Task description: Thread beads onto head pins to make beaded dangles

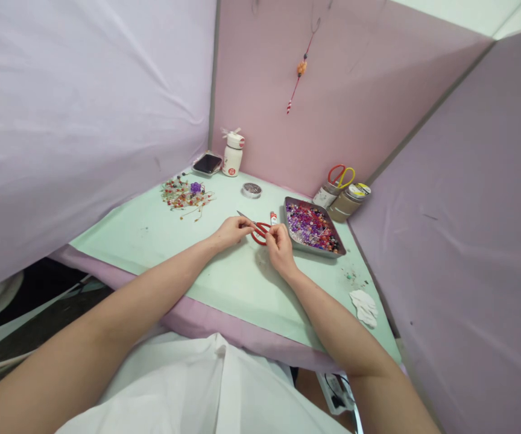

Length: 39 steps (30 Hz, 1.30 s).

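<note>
Both my hands meet over the pale green table (pixel 161 235), just left of a metal tray (pixel 338 248) full of purple, pink and red beads. My left hand (pixel 233 231) is closed in a pinch beside red-handled scissors (pixel 257 229) that lie on the table. My right hand (pixel 279 246) is also closed, its fingertips pinched together close to the scissors' handles. What the fingertips hold is too small to make out. A small white tube with a red cap (pixel 273 217) lies just behind my right hand.
A pile of beaded pins (pixel 184 195), a phone (pixel 207 163), a white bottle (pixel 233 152) and a round tin (pixel 252 190) sit at the back. Two jars (pixel 344 199) hold scissors at the right. A crumpled tissue (pixel 364 307) lies near the front edge. Fabric walls enclose the table.
</note>
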Motion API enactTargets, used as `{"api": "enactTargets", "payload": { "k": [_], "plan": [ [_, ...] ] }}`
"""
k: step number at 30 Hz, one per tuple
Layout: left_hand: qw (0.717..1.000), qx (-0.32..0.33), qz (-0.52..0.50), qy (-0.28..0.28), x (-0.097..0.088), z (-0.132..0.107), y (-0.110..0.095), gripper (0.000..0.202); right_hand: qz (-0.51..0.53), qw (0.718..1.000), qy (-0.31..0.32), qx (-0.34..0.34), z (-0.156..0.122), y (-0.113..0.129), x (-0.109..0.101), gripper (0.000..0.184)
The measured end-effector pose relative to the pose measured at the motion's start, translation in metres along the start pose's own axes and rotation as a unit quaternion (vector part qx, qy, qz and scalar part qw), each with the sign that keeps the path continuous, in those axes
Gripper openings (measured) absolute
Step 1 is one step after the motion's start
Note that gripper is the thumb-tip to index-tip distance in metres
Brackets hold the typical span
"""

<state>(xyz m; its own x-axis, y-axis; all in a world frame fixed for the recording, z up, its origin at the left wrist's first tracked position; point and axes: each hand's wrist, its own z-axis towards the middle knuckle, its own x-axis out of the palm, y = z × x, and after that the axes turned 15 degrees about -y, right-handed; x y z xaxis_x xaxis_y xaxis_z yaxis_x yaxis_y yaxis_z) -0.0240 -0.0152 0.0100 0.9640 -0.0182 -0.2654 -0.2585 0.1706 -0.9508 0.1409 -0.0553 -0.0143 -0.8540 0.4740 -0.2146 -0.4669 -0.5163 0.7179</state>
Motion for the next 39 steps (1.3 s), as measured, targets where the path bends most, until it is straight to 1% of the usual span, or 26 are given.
{"api": "enactTargets", "payload": {
  "k": [3, 6, 8, 10, 13, 16, 18, 19, 21, 23, 24, 25, 28, 30, 34, 39],
  "plan": [
    [1.000, -0.006, -0.003, 0.002, -0.001, 0.000, 0.001, 0.021, 0.003, 1.000, 0.004, 0.005, -0.001, -0.002, 0.001, 0.015],
    [0.999, -0.010, -0.034, 0.019, -0.002, 0.002, 0.004, 0.020, 0.010, 0.999, 0.003, 0.037, 0.000, -0.004, 0.001, 0.014],
    [0.998, -0.017, -0.056, 0.029, -0.003, 0.003, 0.007, 0.020, 0.007, 0.998, -0.011, 0.060, 0.001, -0.005, 0.000, 0.012],
    [0.997, -0.026, -0.071, 0.036, -0.004, 0.004, 0.009, 0.020, -0.004, 0.997, -0.035, 0.064, 0.002, -0.004, -0.002, 0.010],
    [0.995, -0.028, -0.083, 0.045, -0.004, 0.005, 0.011, 0.020, -0.019, 0.998, -0.058, 0.028, 0.005, -0.002, -0.005, 0.011],
    [0.994, -0.025, -0.084, 0.059, -0.003, 0.004, 0.010, 0.020, -0.034, 0.998, -0.053, -0.031, 0.005, 0.002, -0.006, 0.022],
    [0.994, -0.021, -0.080, 0.076, -0.003, 0.003, 0.009, 0.020, -0.035, 0.998, -0.024, -0.049, 0.003, 0.002, -0.004, 0.030],
    [0.993, -0.017, -0.077, 0.084, -0.003, 0.002, 0.008, 0.020, -0.030, 0.999, -0.001, -0.044, 0.002, 0.001, -0.003, 0.034],
    [0.992, -0.012, -0.071, 0.099, -0.002, 0.001, 0.006, 0.020, -0.013, 0.998, 0.055, -0.005, 0.000, -0.001, -0.001, 0.036],
    [0.992, -0.012, -0.067, 0.103, -0.002, -0.001, 0.004, 0.021, 0.000, 0.994, 0.104, 0.044, -0.001, -0.004, 0.001, 0.025],
    [0.992, -0.012, -0.068, 0.101, -0.002, -0.001, 0.004, 0.021, 0.001, 0.991, 0.118, 0.061, -0.001, -0.005, 0.001, 0.019],
    [0.992, -0.012, -0.070, 0.100, -0.003, -0.001, 0.004, 0.022, -0.001, 0.990, 0.124, 0.071, -0.001, -0.006, 0.001, 0.017],
    [0.992, -0.016, -0.084, 0.091, -0.004, 0.001, 0.005, 0.026, -0.005, 0.992, 0.099, 0.084, 0.001, -0.007, 0.000, 0.023],
    [0.992, -0.024, -0.101, 0.077, -0.005, 0.002, 0.005, 0.032, 0.007, 0.993, 0.075, 0.093, 0.003, -0.006, -0.002, 0.026],
    [0.990, -0.047, -0.122, 0.050, -0.006, 0.003, 0.004, 0.047, 0.029, 0.993, 0.051, 0.101, 0.004, -0.004, -0.004, 0.031],
    [0.989, -0.058, -0.125, 0.059, -0.006, 0.006, 0.005, 0.057, 0.033, 0.994, 0.003, 0.105, 0.005, 0.004, -0.007, 0.031]
  ]
}}
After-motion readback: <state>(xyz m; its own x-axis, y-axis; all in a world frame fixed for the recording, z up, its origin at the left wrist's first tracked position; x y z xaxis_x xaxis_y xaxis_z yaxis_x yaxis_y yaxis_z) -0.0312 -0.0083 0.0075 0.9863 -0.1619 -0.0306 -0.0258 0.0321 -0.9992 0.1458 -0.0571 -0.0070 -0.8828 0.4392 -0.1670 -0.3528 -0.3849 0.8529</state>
